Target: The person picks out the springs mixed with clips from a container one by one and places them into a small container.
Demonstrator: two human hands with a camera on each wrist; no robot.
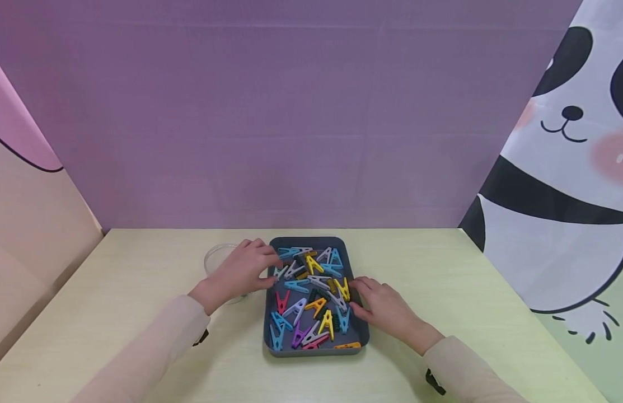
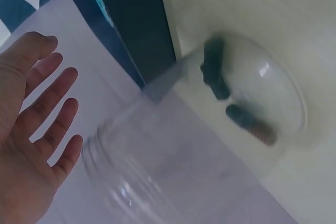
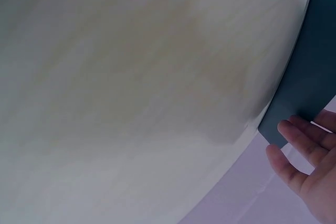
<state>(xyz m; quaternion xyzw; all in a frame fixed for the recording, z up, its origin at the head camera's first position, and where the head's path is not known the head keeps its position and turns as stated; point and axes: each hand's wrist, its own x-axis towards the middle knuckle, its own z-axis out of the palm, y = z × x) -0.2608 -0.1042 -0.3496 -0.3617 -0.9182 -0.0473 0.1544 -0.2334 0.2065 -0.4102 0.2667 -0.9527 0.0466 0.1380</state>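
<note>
My left hand hovers at the upper left edge of a dark grey tray, fingers loosely spread and nothing in them. Behind that hand stands a clear round jar, mostly hidden by it in the head view. The left wrist view shows two dark, small pieces inside the jar, a dark green piece and a dark and brown piece. My right hand has its fingertips at the tray's right rim. Many plastic clips fill the tray, among them a yellow clip and a purple clip.
The tray and jar stand on a pale wooden table. A purple cloth wall rises behind the table's far edge. On the right hangs a panda-printed sheet, and a pink and beige panel borders the left side.
</note>
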